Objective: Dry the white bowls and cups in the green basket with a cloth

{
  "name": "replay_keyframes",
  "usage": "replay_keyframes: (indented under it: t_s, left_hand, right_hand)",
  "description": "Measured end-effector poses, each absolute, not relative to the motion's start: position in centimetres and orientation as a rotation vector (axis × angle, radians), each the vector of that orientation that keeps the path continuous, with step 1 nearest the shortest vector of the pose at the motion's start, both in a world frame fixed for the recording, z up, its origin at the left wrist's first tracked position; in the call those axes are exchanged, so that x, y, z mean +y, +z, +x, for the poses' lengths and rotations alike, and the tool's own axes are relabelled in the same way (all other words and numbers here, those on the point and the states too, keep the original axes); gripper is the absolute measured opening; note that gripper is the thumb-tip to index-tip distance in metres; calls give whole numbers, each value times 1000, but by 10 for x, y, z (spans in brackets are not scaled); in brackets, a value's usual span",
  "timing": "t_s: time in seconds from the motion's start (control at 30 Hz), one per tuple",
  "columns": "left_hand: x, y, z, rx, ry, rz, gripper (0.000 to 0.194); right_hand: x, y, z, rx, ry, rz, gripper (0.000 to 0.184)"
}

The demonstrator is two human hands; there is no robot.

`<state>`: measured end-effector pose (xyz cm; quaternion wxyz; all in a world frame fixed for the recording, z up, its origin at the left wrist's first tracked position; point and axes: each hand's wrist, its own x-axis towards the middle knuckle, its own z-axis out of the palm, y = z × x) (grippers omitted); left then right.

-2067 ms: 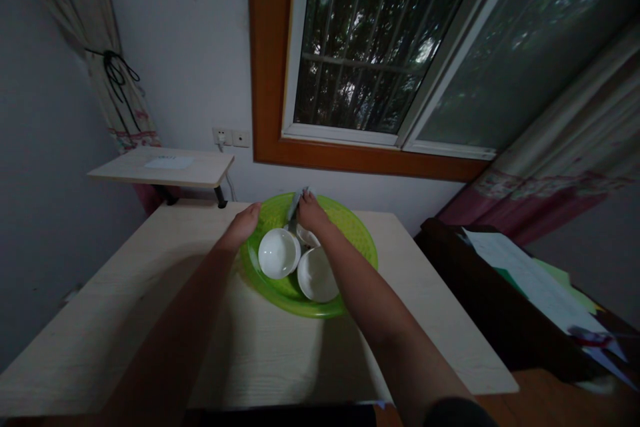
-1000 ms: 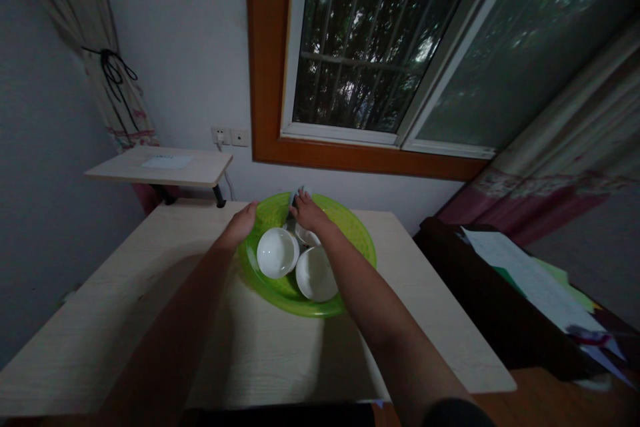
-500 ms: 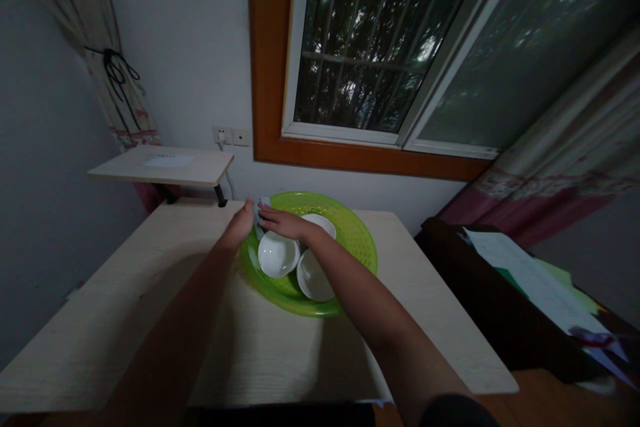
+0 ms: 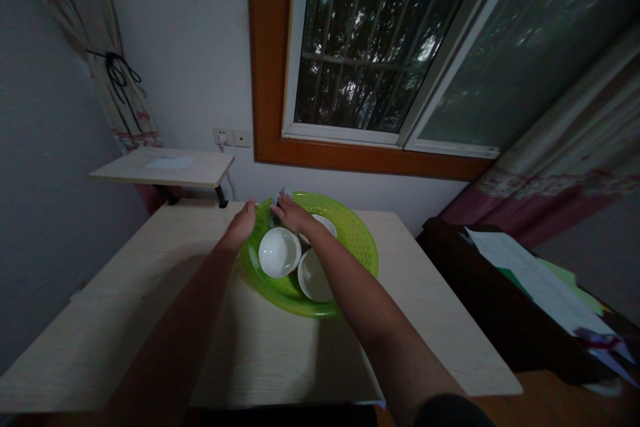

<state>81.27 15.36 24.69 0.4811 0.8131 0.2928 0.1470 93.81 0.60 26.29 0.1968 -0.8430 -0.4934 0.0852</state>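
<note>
A round green basin [image 4: 355,233] sits at the far middle of a pale wooden table [image 4: 150,293]. Inside it lie three white bowls: one at the left [image 4: 279,252], one at the front [image 4: 312,277], and one at the back [image 4: 326,223] partly behind my forearm. My left hand [image 4: 243,224] grips the basin's left rim. My right hand [image 4: 289,212] reaches over the bowls to the basin's far left edge and pinches a small grey-blue cloth [image 4: 277,199].
A small side table [image 4: 165,168] with a paper stands at the back left, under a wall socket [image 4: 231,137]. A barred window [image 4: 360,40] is ahead. A dark desk with papers [image 4: 530,280] stands at the right. Curtains hang on both sides.
My right hand carried the cloth from the basin's far middle to its far left edge, uncovering the back bowl. My left hand stayed on the rim.
</note>
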Motion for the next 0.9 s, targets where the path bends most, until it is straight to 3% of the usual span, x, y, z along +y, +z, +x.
replay_keyframes:
  t_s: [0.43, 0.63, 0.9]
  left_hand:
    - [149, 252, 809, 758, 339, 1970, 71]
    - [149, 251, 809, 749, 359, 1942, 71]
    - [148, 250, 811, 783, 314, 1858, 78]
  right_hand:
    - [-38, 263, 967, -704, -14, -2817, 73]
    - [-35, 258, 967, -921, -49, -2746, 76]
    - [-8, 259, 949, -1351, 159, -2465, 73]
